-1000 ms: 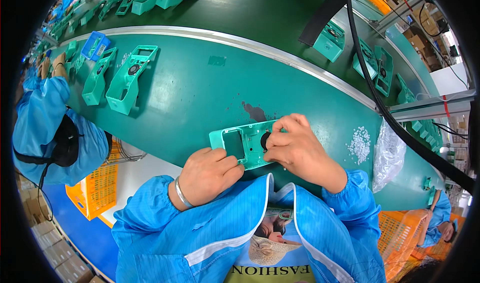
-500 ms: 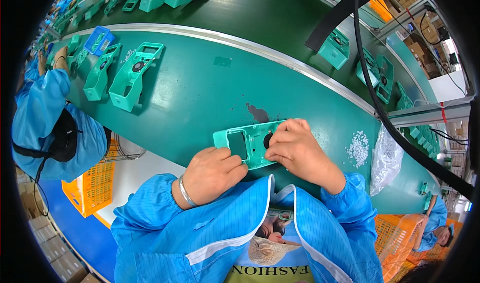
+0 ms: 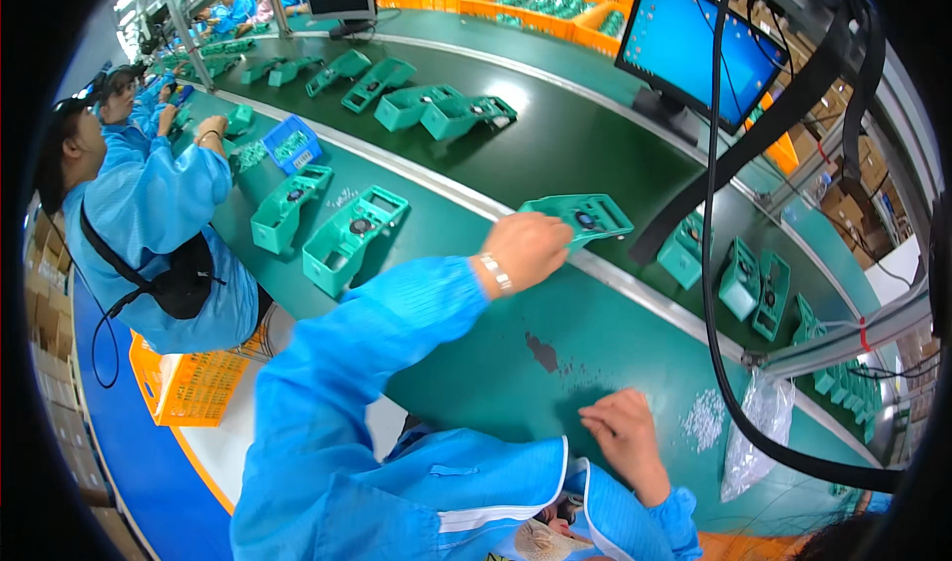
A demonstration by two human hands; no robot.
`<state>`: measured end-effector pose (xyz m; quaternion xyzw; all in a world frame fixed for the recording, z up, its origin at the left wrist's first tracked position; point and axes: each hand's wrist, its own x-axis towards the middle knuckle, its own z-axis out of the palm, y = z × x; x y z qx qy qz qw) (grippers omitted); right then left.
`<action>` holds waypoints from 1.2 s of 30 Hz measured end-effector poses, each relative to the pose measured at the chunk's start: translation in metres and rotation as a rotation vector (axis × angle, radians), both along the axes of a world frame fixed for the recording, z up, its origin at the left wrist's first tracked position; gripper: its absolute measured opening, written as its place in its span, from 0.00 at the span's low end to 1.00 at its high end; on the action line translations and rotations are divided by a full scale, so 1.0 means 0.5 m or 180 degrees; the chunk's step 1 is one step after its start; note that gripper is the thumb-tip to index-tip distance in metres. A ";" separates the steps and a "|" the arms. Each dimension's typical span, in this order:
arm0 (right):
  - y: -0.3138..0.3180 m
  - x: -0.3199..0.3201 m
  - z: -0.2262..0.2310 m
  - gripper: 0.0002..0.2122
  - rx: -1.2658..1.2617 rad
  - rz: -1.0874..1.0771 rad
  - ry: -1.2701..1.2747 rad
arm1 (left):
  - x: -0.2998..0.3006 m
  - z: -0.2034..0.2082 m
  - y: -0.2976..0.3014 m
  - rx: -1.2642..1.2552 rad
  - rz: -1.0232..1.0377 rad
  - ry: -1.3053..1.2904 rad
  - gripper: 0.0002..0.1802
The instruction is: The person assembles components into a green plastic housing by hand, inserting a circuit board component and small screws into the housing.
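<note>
My left hand [image 3: 530, 251] reaches far over the bench and is closed on the near left part of a green plastic housing [image 3: 587, 216]. The housing has a round dark insert and a rectangular opening, and it sits at the metal rail beside the dark green conveyor. Part of it is hidden behind my fingers. Low over the near bench is my right hand [image 3: 627, 440], its fingers curled in towards the thumb. Whatever may be between those fingertips is too small to see. Small white pieces [image 3: 704, 419] lie in a pile just right of it.
More green housings [image 3: 355, 232] stand on the bench at left and along the conveyor [image 3: 555, 130]. A clear plastic bag [image 3: 759, 432] lies at right, below a hanging black cable [image 3: 716, 264]. A monitor [image 3: 699, 46] stands beyond. A co-worker in blue [image 3: 149, 234] sits at left.
My left hand has carried the green housing from in front of me, away to the conveyor-side rail. My right hand has let go of it and stays low over the bench. The view has tilted up.
</note>
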<state>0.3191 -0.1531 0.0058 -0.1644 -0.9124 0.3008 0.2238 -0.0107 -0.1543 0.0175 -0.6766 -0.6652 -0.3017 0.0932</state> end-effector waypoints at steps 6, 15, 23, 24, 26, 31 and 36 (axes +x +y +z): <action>0.012 -0.016 -0.045 0.08 0.0282 0.0147 -0.0099 | -0.012 -0.071 0.234 -0.0419 0.0214 0.0023 0.10; 0.014 -0.019 -0.066 0.07 0.0099 0.0092 0.0036 | -0.351 -0.017 0.184 -0.0537 0.2006 0.1396 0.22; 0.019 -0.019 -0.075 0.08 0.0206 0.0052 0.0074 | -0.405 -0.035 0.085 -0.1109 0.1764 0.2326 0.07; 0.020 -0.019 -0.074 0.07 0.0233 0.0042 0.0076 | -0.379 -0.032 0.071 -0.0884 0.1489 0.2418 0.07; 0.017 -0.019 -0.071 0.07 0.0250 0.0012 0.0060 | -0.323 -0.019 0.025 -0.0490 0.1025 0.2477 0.06; 0.012 -0.032 -0.064 0.06 0.0271 0.0044 0.0109 | -0.191 0.016 -0.125 -0.0321 0.0544 0.2355 0.05; 0.007 -0.018 -0.065 0.06 0.0325 -0.0055 0.0127 | -0.075 0.016 -0.213 -0.0057 0.0176 0.2123 0.06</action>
